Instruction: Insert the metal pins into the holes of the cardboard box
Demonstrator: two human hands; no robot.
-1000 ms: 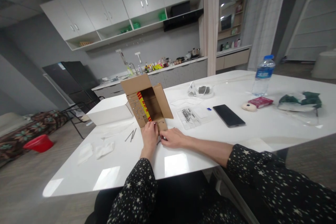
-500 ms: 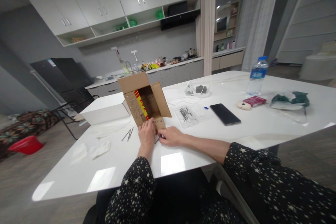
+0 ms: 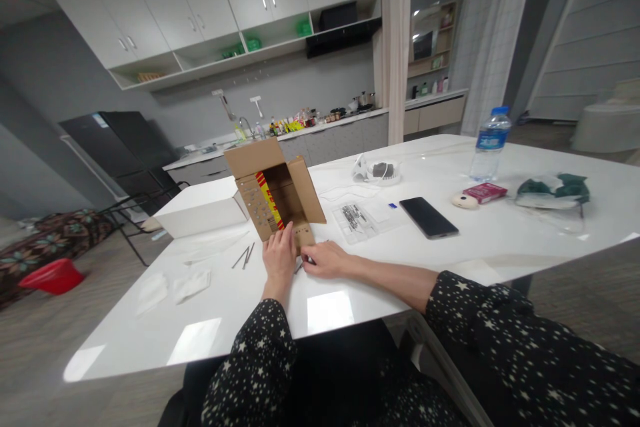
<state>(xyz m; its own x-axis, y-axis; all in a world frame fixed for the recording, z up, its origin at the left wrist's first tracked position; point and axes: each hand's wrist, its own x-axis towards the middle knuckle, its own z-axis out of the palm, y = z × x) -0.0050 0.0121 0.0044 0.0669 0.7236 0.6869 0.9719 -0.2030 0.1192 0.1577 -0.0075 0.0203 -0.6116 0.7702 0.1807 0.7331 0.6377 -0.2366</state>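
A brown cardboard box [image 3: 254, 212] with a yellow and red tape strip stands tilted on the table, its opening facing me and its flaps spread. My left hand [image 3: 280, 257] grips the box's near lower edge, fingers against the cardboard. Close beside it, my right hand [image 3: 326, 259] rests on the tabletop with curled fingers at the box's bottom corner. A small dark thing shows at those fingertips, too hidden to name. Between the hands a thin dark piece [image 3: 299, 267] lies on the table. To the left lie a few long metal nails or screws [image 3: 245, 255].
On the white table [image 3: 240, 320] are a white box [image 3: 200, 210], crumpled white wipes [image 3: 191, 285], a clear plastic case of small parts [image 3: 356, 221], a phone [image 3: 429, 217], a water bottle [image 3: 490, 147], a dark red pack [image 3: 485, 193] and a green bundle [image 3: 553, 191].
The fingertips of my left hand have shifted slightly on the box's edge, with one finger raised a little. The right hand and the box look unmoved.
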